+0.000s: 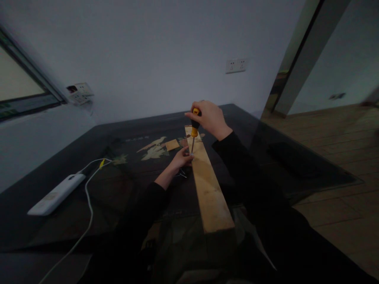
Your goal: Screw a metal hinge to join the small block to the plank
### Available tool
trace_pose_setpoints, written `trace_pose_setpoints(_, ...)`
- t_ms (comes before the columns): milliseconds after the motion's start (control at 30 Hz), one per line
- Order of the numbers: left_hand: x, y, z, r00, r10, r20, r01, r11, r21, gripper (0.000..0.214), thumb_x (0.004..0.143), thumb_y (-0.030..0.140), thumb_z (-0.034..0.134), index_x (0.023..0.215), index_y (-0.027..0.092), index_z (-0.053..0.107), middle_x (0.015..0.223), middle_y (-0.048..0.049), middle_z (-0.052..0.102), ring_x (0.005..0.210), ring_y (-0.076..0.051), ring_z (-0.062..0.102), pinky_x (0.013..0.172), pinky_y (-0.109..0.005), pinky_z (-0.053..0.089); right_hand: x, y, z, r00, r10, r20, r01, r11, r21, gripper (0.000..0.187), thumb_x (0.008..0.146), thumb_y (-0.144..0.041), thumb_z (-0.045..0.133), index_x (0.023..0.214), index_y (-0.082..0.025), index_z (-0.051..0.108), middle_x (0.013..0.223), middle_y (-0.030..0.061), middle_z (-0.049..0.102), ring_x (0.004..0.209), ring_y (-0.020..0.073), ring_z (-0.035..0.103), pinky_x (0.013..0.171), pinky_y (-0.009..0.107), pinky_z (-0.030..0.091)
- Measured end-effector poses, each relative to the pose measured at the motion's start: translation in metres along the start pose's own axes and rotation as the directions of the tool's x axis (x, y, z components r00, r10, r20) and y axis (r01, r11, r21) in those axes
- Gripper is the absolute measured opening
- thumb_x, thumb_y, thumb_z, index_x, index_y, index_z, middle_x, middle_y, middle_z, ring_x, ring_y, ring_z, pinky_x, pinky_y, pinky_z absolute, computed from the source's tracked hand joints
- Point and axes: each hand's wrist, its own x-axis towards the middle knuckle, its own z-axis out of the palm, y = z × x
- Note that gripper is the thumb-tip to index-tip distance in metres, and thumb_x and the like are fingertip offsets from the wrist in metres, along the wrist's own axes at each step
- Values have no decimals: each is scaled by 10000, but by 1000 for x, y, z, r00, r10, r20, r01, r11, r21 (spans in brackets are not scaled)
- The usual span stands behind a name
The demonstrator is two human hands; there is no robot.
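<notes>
My right hand [211, 118] is closed around the yellow-and-black handle of a screwdriver [194, 131]. The shaft points down, slightly tilted, onto a long wooden board [211, 189]. At its tip, near the board's left edge, is a small shiny metal piece [192, 156], too small to make out fully. My left hand [181, 158] is beside that tip, thumb and fingers closed around the small piece at the board's edge; what exactly they grip is partly hidden. Several thin metal pieces [182, 172] lie on the table just below my left hand.
The board lies lengthwise on a dark, glossy table [124, 189] and overhangs its near edge. A small square wooden piece [172, 145] is left of the board. Farther left are a white power bank-like block [57, 195] and a white cable [89, 197]. A wall stands behind.
</notes>
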Motion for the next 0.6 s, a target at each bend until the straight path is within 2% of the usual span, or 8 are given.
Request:
trace_pose_setpoints(100, 0, 0, 0, 999, -4, -32, 4, 1000, -13, 697, 832, 61, 623, 1463, 167, 346, 888, -46, 635, 683, -120, 642, 601, -233, 561, 0, 3, -1, 999, 44, -2, -44, 999, -8, 327, 918, -466, 497, 964, -191, 667, 954, 105, 636, 923, 237, 526, 773, 341, 385)
trace_pose_setpoints(267, 1, -3, -1, 1000, -6, -27, 6, 1000, -12, 694, 833, 87, 643, 1457, 185, 356, 931, -59, 637, 698, -122, 647, 609, -234, 566, 4, 17, -15, 985, -120, 125, 90, 970, 227, 276, 898, -278, 523, 1151, -220, 616, 1061, 76, 649, 932, 210, 551, 809, 337, 415)
trace_pose_setpoints(367, 3, -3, -1, 999, -7, -32, 6, 1000, -14, 707, 823, 69, 644, 1457, 184, 353, 912, -47, 633, 702, -125, 648, 605, -232, 567, 4, 18, -19, 976, -165, 141, 124, 958, 260, 223, 893, -232, 508, 1068, -214, 645, 1057, 70, 654, 939, 207, 557, 819, 338, 414)
trace_pose_setpoints(467, 3, -3, 0, 999, -4, -37, 3, 1000, -6, 700, 819, 67, 648, 1450, 166, 363, 907, -47, 630, 680, -124, 645, 595, -244, 566, 2, 11, -15, 994, -76, 83, 63, 988, 144, 179, 892, -314, 543, 958, -195, 660, 985, 90, 650, 932, 227, 550, 799, 351, 403)
trace_pose_setpoints(600, 3, -4, 0, 999, -5, -41, 5, 1000, 3, 700, 822, 76, 651, 1451, 175, 360, 903, -44, 633, 666, -114, 636, 598, -239, 557, 1, 4, -4, 994, 107, -24, -107, 994, 3, 321, 907, -466, 510, 943, -182, 655, 899, 112, 633, 887, 248, 545, 746, 363, 389)
